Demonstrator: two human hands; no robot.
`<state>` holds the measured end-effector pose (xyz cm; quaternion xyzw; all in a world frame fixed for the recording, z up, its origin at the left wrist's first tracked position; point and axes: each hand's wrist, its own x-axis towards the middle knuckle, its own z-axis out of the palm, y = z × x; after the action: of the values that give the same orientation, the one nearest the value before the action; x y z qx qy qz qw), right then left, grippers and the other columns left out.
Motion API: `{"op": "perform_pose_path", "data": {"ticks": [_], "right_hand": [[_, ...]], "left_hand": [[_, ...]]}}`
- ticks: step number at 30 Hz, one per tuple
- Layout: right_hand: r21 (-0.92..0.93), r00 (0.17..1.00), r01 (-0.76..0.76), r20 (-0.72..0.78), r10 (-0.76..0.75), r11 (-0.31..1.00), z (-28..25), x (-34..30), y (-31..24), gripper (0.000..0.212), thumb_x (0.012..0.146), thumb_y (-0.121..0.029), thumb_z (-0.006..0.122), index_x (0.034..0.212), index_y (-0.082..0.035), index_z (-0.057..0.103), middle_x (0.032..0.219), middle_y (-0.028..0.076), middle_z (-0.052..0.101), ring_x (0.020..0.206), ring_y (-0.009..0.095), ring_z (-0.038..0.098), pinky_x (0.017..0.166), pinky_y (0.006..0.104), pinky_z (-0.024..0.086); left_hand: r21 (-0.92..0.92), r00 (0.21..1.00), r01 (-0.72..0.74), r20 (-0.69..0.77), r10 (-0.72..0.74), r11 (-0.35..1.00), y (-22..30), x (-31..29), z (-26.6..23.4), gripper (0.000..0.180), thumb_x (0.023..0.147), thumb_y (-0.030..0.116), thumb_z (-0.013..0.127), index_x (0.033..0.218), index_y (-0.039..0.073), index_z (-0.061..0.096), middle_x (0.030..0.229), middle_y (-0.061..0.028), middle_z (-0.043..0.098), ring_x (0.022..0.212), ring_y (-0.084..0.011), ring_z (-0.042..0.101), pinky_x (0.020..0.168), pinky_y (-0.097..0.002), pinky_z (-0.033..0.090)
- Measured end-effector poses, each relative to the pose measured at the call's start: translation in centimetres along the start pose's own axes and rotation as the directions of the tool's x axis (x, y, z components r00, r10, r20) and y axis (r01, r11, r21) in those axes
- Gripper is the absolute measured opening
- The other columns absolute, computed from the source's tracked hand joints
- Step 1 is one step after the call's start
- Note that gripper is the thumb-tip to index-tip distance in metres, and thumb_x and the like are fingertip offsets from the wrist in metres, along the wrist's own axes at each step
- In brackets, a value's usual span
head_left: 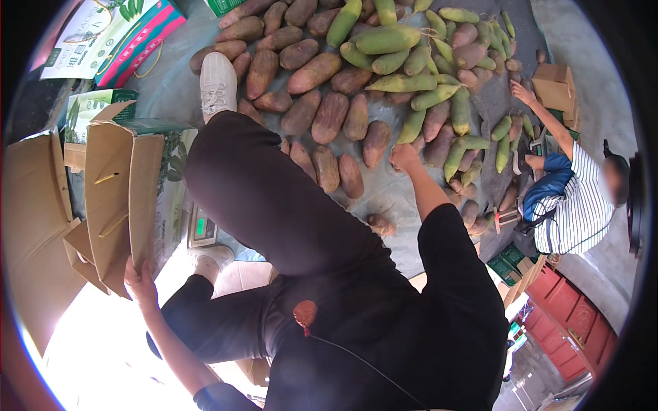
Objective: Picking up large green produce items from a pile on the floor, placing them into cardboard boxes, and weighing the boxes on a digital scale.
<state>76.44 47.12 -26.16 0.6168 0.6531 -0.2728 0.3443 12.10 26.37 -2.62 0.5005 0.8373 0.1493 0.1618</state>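
Note:
My right hand reaches into the pile and is closed on the lower end of a long green radish. Around it lie more green radishes and many large reddish-brown root vegetables. On the left, my left hand grips the lower edge of a raised flap of a cardboard box. That open carton stands on a scale with a lit green display; the inside of the carton is mostly hidden by its flaps.
Another open cardboard carton stands at the far left, below printed gift boxes. My shoe rests at the pile's edge. A person in a striped shirt sits at right, one arm stretched toward small brown boxes.

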Motion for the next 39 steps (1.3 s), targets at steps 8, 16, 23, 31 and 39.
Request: {"op": "perform_pose_path", "data": {"ticks": [8, 16, 23, 31, 39], "right_hand": [[0.973, 0.999, -0.053, 0.051, 0.015, 0.226, -4.9, -7.3, -1.6, 0.008, 0.079, -0.012, 0.065, 0.080, -0.005, 0.060, 0.062, 0.000, 0.053, 0.051, 0.009, 0.048, 0.043, 0.0247, 0.036], [0.979, 0.968, 0.188, -0.172, 0.185, -0.073, -10.5, -10.8, -1.3, 0.007, 0.081, -0.011, 0.064, 0.087, -0.008, 0.061, 0.065, -0.004, 0.050, 0.051, 0.006, 0.043, 0.045, 0.0214, 0.030], [0.920, 0.923, 0.382, -0.376, 0.075, -0.087, -17.8, -14.9, -8.3, 0.007, 0.086, -0.011, 0.059, 0.087, -0.005, 0.058, 0.066, -0.003, 0.049, 0.053, 0.005, 0.041, 0.048, 0.0215, 0.030], [0.688, 0.595, 0.719, -0.683, -0.424, -0.099, -30.3, -22.6, -21.4, 0.009, 0.089, -0.011, 0.053, 0.088, -0.003, 0.054, 0.070, -0.002, 0.045, 0.058, 0.005, 0.037, 0.054, 0.0210, 0.030], [0.654, 0.146, 0.593, -0.662, -0.735, -0.471, -39.0, -29.9, -35.8, 0.014, 0.092, -0.014, 0.051, 0.089, -0.001, 0.056, 0.071, 0.001, 0.055, 0.053, 0.007, 0.048, 0.052, 0.0210, 0.039]], "left_hand": [[0.004, 0.999, 0.045, 0.014, -0.045, 0.999, -0.6, -0.4, -0.6, 0.027, 0.080, -0.001, 0.056, 0.106, 0.001, 0.058, 0.092, -0.0178, 0.064, 0.082, -0.0298, 0.064, 0.074, -0.0335, 0.048], [0.115, 0.993, 0.098, 0.053, -0.104, 0.989, 2.5, -0.4, -1.1, 0.029, 0.078, 0.004, 0.058, 0.107, 0.005, 0.060, 0.102, -0.0168, 0.062, 0.095, -0.0359, 0.059, 0.081, -0.0408, 0.047], [0.133, 0.997, 0.068, -0.037, -0.064, 0.989, 3.2, -0.6, -1.8, 0.025, 0.075, 0.002, 0.060, 0.099, 0.008, 0.060, 0.090, -0.0126, 0.061, 0.088, -0.0335, 0.059, 0.075, -0.0421, 0.048], [0.184, 0.999, -0.010, -0.050, 0.019, 0.983, 2.0, -1.0, -1.4, 0.025, 0.074, 0.003, 0.061, 0.099, 0.008, 0.059, 0.088, -0.0115, 0.061, 0.088, -0.0322, 0.060, 0.075, -0.0428, 0.049], [0.180, 0.998, -0.022, -0.046, 0.030, 0.983, 2.0, -0.3, -1.0, 0.026, 0.075, 0.003, 0.060, 0.100, 0.009, 0.060, 0.090, -0.0116, 0.062, 0.089, -0.0322, 0.060, 0.075, -0.0430, 0.049]]}}
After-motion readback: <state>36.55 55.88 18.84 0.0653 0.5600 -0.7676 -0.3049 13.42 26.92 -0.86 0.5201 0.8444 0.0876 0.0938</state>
